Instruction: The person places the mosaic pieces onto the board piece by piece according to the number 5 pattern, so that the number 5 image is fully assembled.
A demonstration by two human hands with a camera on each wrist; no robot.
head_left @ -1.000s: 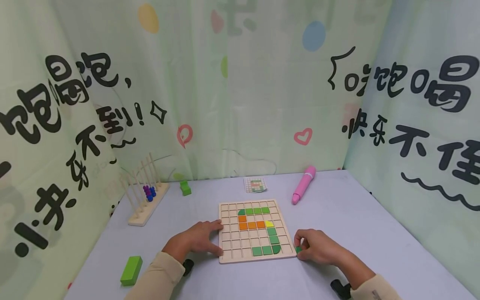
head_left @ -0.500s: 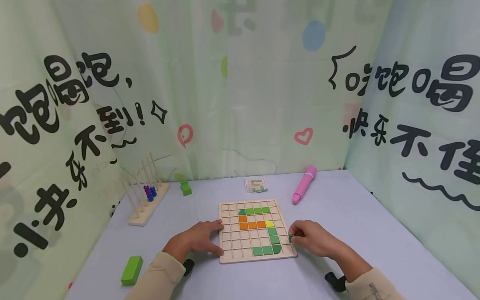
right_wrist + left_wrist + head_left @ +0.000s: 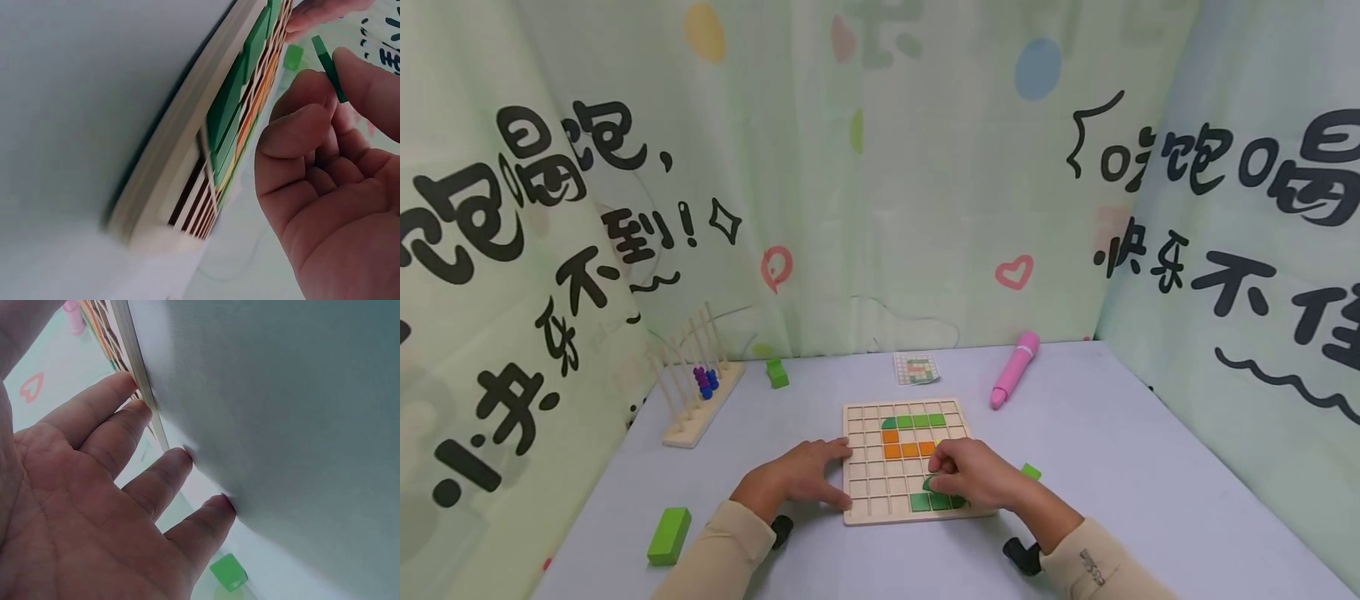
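A wooden grid board lies flat on the table, holding green, orange and yellow tiles in a curved line. My left hand rests flat against the board's left edge, fingers straight. My right hand hovers over the board's lower right part and pinches a small green tile between thumb and fingers. In the right wrist view the green tile is held on edge, just above the board's rim. Another small green tile lies on the table right of the board.
A pink pen and a small pattern card lie behind the board. A wooden rod rack with beads stands at the back left, a green block beside it. A longer green block lies front left. Printed curtains close in three sides.
My right hand has moved left from the table beside the board to over its lower right cells, carrying a green tile. A second green tile now shows on the table. The left hand stayed.
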